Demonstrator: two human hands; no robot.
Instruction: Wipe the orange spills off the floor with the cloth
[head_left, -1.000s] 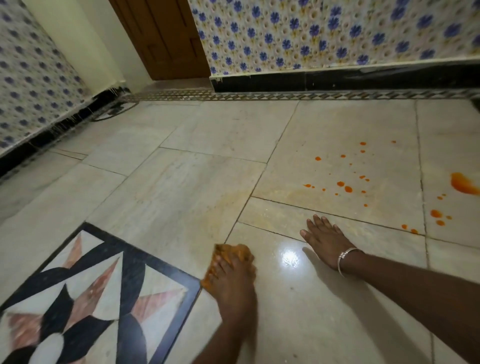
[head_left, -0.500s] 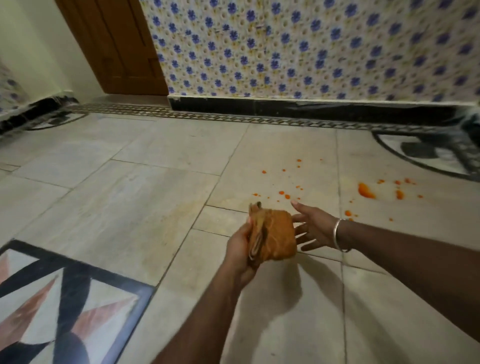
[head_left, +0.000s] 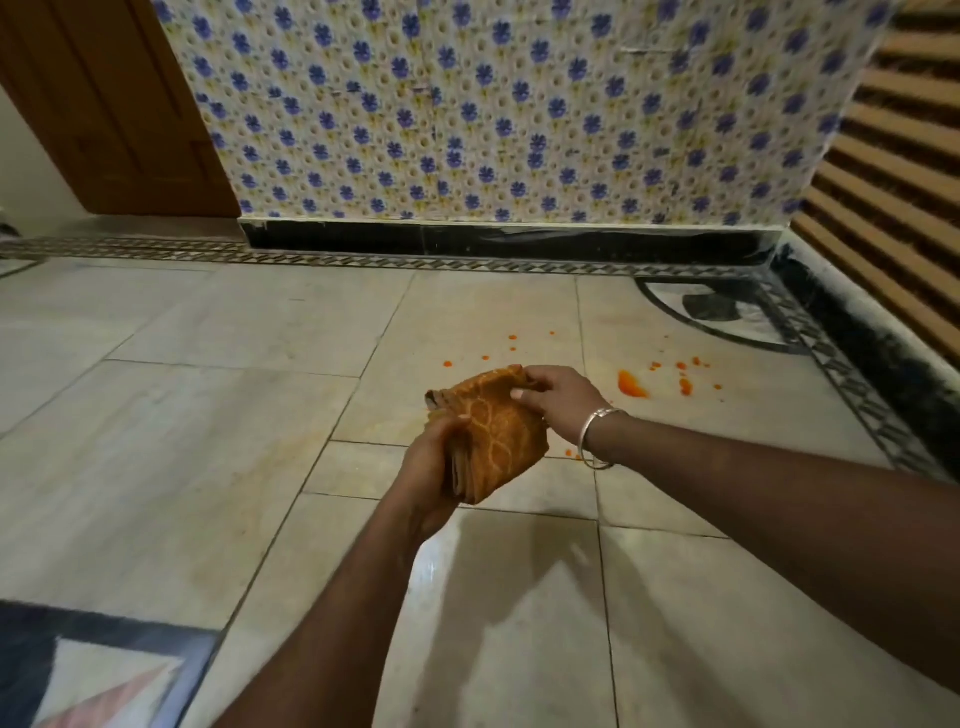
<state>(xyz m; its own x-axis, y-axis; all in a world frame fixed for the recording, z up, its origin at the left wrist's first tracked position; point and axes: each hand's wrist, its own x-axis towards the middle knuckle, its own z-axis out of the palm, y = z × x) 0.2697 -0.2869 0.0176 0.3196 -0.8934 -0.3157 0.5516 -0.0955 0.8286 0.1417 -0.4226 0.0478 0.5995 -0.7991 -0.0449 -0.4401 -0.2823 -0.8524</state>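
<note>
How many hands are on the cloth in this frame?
2. The left hand grips the cloth at its lower left side; the right hand, wearing a bangle, pinches its top right edge. No other hand shows.

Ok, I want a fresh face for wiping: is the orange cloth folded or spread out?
Folded. The orange patterned cloth shows stacked layers along its edge, held between left hand and right hand.

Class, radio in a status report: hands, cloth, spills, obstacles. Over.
Left hand and right hand both grip the cloth, held above the floor. Orange spills lie unwiped beyond. Nothing in the way.
</note>
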